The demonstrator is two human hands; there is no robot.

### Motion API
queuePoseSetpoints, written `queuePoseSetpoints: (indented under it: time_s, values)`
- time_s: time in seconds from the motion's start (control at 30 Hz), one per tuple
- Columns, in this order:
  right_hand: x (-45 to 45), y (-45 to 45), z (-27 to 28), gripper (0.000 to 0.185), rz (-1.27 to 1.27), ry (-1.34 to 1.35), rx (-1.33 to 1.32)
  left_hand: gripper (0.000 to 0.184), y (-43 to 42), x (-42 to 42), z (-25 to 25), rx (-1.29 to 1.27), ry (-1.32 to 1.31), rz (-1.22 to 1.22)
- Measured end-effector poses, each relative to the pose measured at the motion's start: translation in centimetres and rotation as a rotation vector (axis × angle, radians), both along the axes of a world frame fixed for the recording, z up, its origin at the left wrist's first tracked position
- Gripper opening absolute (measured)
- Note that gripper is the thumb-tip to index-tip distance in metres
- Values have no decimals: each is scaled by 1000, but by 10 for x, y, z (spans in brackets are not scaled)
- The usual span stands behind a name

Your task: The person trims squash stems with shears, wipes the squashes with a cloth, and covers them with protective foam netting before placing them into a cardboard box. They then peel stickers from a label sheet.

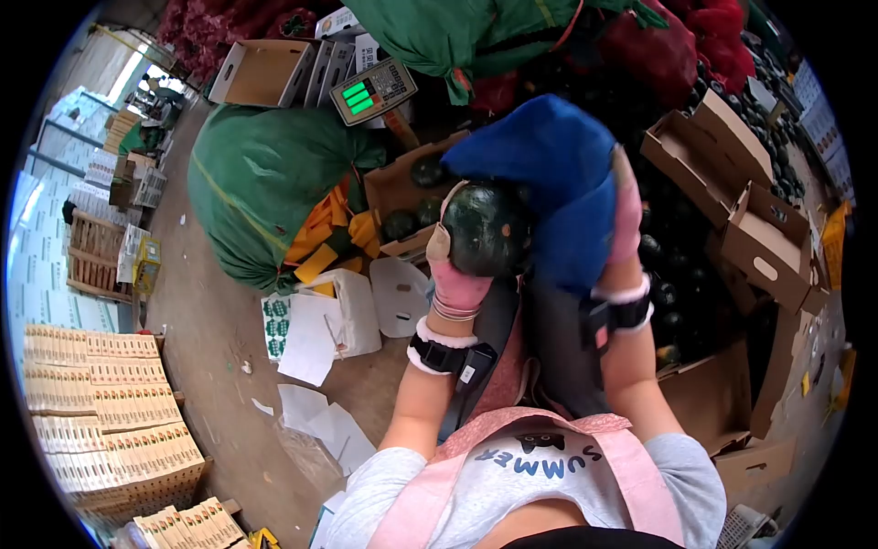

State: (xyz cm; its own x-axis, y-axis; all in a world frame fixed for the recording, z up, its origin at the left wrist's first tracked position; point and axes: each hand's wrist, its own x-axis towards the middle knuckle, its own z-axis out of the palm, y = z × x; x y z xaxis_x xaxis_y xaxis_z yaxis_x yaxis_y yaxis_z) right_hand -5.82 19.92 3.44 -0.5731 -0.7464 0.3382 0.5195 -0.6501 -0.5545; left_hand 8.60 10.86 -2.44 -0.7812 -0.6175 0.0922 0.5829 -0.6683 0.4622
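My left hand (457,279), in a pink glove with pale fingertips, is wrapped round the left side of a dark green kabocha squash (487,231). The squash is round and mottled, with a small orange spot, and sits above my knees. My right hand (625,210), gloved in pink too, grips the right edge of a bunched blue cloth (540,151); some of its fingers are hidden. The cloth lies against the right side of the squash. Just beyond, an open cardboard box (389,188) contains several dark green squashes (428,171).
A scale display (373,90) with lit green digits stands behind the box. Full green sacks (274,183) lie at left and top. Loose squashes and open cartons (709,160) are on my right. Papers (311,339) and a white box lie left; stacked cartons (110,403) stand farther left.
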Motion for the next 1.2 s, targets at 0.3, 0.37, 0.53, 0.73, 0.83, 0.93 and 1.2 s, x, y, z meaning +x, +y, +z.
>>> queuePoseSetpoints:
  time_s: [0.3,0.37,0.53,0.73,0.83,0.93,1.2]
  values:
    - [33,-28,-8,15,-783,958,576,64,3,-17,-5,-643,-302,304]
    - [13,-34,-6,19,-592,988,654,68,5,-17,-2,-686,-322,297]
    - [-26,-54,-36,25,-158,593,795,74,3,-16,-3,-962,-451,335]
    - [-42,-66,-70,33,160,-60,604,87,1,-19,9,-1166,-223,407]
    - [-23,-32,-20,58,613,-415,279,91,-14,-19,21,-1546,-383,820]
    - [-4,-27,-18,54,550,-321,279,88,-29,-23,26,-1868,-501,890]
    - [-26,-44,-58,32,86,-125,192,81,-20,-31,39,-649,-591,122]
